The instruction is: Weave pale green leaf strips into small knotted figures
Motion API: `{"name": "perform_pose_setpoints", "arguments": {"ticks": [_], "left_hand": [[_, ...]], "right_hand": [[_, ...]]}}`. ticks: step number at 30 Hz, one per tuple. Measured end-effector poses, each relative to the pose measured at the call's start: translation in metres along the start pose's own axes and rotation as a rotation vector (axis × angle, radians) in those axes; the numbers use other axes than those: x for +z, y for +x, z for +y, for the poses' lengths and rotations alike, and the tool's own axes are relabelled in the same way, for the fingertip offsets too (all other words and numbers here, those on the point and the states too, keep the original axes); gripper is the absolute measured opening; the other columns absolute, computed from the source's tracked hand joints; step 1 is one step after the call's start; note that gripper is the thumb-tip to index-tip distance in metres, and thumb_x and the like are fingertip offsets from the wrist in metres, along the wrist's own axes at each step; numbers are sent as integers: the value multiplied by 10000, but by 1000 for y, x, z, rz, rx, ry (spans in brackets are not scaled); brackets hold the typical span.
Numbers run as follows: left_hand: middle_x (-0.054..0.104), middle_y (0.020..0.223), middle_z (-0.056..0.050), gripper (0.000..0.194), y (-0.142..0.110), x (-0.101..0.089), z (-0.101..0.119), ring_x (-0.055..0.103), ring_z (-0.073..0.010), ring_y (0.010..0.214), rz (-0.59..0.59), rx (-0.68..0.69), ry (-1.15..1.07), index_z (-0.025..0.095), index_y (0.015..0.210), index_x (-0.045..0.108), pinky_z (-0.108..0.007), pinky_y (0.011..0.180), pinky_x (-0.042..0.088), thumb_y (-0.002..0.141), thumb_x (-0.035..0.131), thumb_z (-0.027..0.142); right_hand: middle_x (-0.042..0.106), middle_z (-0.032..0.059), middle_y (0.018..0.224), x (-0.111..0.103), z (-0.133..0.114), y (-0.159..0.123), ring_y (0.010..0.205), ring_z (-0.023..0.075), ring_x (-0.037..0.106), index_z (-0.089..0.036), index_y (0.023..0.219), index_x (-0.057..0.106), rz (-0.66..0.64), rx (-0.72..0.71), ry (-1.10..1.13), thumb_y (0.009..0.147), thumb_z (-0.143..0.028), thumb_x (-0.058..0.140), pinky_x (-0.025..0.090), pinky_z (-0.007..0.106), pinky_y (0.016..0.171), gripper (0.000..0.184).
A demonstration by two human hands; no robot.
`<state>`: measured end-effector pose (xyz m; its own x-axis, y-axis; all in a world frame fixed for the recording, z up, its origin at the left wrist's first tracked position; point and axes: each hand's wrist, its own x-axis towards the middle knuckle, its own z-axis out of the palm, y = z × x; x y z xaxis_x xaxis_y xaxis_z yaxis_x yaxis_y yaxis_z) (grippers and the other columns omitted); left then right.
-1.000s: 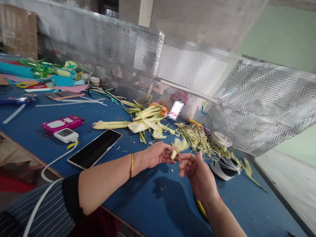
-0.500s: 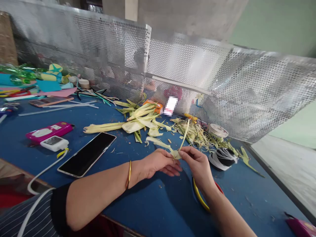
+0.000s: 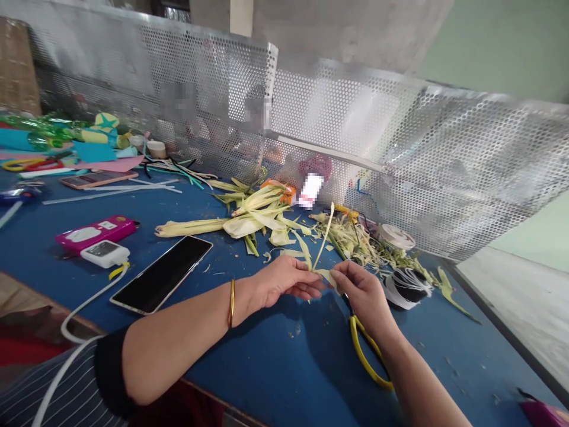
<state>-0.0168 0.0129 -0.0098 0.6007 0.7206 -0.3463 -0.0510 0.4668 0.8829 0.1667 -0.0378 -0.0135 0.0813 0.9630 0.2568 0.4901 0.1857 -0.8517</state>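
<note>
Between my two hands is a pale strip of corn husk (image 3: 327, 276), with a thin stalk of it standing up and another piece curling to the left. My left hand (image 3: 291, 279) pinches the strip near the base of the stalk, other fingers loosely bent below. The free end on the right is pinched between thumb and fingers of my right hand (image 3: 359, 287). Under my right wrist lie scissors with yellow handles (image 3: 368, 359), partly hidden. Beyond my hands rests a bunch of corn husks (image 3: 249, 219), and right of it a heap of husk scraps (image 3: 351, 237).
A black phone (image 3: 162, 274), a magenta device (image 3: 95, 231) and a white cabled box (image 3: 105, 254) lie to the left. At the right stands a black spool with white cord (image 3: 406, 289). Perforated metal panels (image 3: 338, 112) edge the back of the blue table (image 3: 275, 367).
My right hand has moved slightly right and down, drawing out the husk's free end. The upright stalk leans a little further left. More of the yellow scissors handle shows.
</note>
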Motion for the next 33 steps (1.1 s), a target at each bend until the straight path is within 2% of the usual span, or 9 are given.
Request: {"name": "perform_pose_setpoints", "arguments": {"ticks": [4, 8, 12, 16, 20, 24, 26, 29, 33], "left_hand": [[759, 879, -95, 131, 3, -1, 1, 717, -174, 797, 0, -20, -115, 121, 828, 748, -216, 592, 512, 700, 777, 123], [752, 910, -102, 51, 3, 1, 3, 673, -112, 710, 124, 17, -161, 114, 816, 742, -153, 418, 324, 782, 728, 149], [746, 885, -117, 134, 2, 2, 5, 624, -72, 627, 158, -8, -171, 99, 775, 724, -148, 380, 245, 867, 654, 166], [740, 875, -105, 134, 1, 2, 7, 657, -99, 675, 141, 17, -203, 105, 823, 728, -169, 517, 451, 890, 637, 178], [719, 760, -78, 165, -4, 8, 3, 661, -131, 630, 60, 93, -19, 102, 790, 715, -236, 573, 514, 828, 730, 262], [702, 703, -57, 283, -8, 14, -7, 637, -131, 600, -100, 104, 131, 107, 752, 716, -252, 569, 515, 732, 807, 374], [702, 707, -61, 289, -7, 14, -11, 636, -136, 616, -116, 109, 171, 108, 748, 722, -244, 544, 501, 727, 804, 385], [702, 722, -78, 287, -5, 14, -12, 644, -149, 637, -50, 115, 194, 101, 732, 723, -216, 461, 433, 724, 802, 377], [708, 736, -95, 280, -2, 11, -9, 646, -142, 643, 60, 136, 86, 94, 729, 721, -202, 449, 407, 776, 766, 367]], "right_hand": [[560, -19, 527, 6, -12, -10, 489, 140, 507, -202, 735, 624, 15, 75, 48, 822, -510, 632, 383, 260, 515, 320], [579, -9, 582, 21, -14, -20, 460, 139, 506, -211, 750, 611, -127, 131, 111, 823, -531, 626, 366, 253, 448, 328], [561, -22, 601, 30, -12, -25, 525, 122, 483, -222, 743, 598, -207, -72, -120, 879, -369, 568, 366, 237, 513, 202], [621, 2, 656, 22, -16, -25, 600, 138, 528, -223, 746, 641, -75, -210, -282, 900, -373, 557, 390, 245, 584, 231], [663, 31, 720, 14, -17, -18, 645, 163, 565, -202, 837, 677, 206, -70, -82, 847, -482, 620, 435, 267, 608, 286], [597, -4, 599, 17, -11, -9, 556, 144, 513, -183, 777, 673, 143, 108, 256, 742, -509, 713, 423, 265, 536, 330], [554, -23, 558, 19, -9, -8, 531, 129, 488, -183, 702, 651, 132, 139, 340, 717, -493, 745, 410, 259, 523, 325], [564, -19, 561, 21, -9, -9, 545, 127, 506, -174, 691, 670, 182, 139, 351, 715, -473, 766, 422, 260, 544, 315], [653, 30, 678, 21, -11, -10, 574, 136, 557, -159, 705, 720, 226, 133, 380, 704, -477, 778, 459, 274, 563, 323]]}}
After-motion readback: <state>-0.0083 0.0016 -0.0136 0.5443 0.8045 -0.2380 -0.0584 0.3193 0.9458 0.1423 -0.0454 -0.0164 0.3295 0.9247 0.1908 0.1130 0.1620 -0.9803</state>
